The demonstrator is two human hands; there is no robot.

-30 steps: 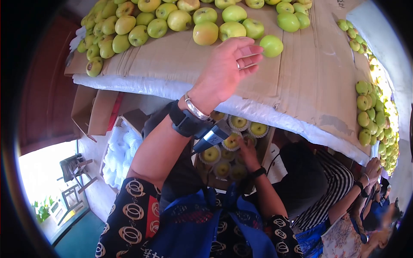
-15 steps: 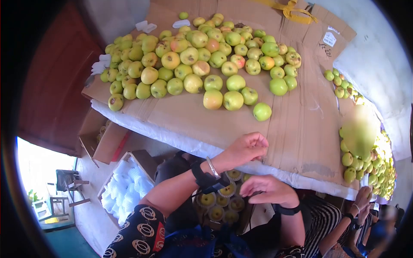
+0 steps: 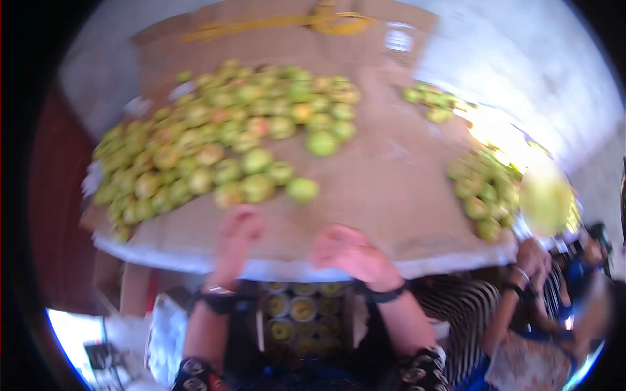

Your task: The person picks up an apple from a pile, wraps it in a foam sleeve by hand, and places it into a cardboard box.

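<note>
The view is smeared by motion. My left hand (image 3: 242,225) is over the front part of the cardboard-covered table, just below the nearest apples (image 3: 257,188) of a large yellow-green pile. Its fingers are too blurred to read, and no apple shows in it. To the right, my right hand (image 3: 349,251) hovers near the table's front edge with loosely bent fingers and nothing visible in them. A single green apple (image 3: 302,189) lies at the pile's near right corner. Below the edge, between my forearms, a box holds several apples (image 3: 302,309) in rows.
Cardboard (image 3: 385,195) covers the table, and yellow strapping (image 3: 261,26) lies at its back. A second apple pile (image 3: 486,189) is at the right, beside a co-worker's hands (image 3: 531,257). White foam nets (image 3: 166,339) fill a box at lower left.
The view has turned right, so the apple pile sits further left and lower. My hands are now more level with each other, my left hand close to the pile's near edge.
</note>
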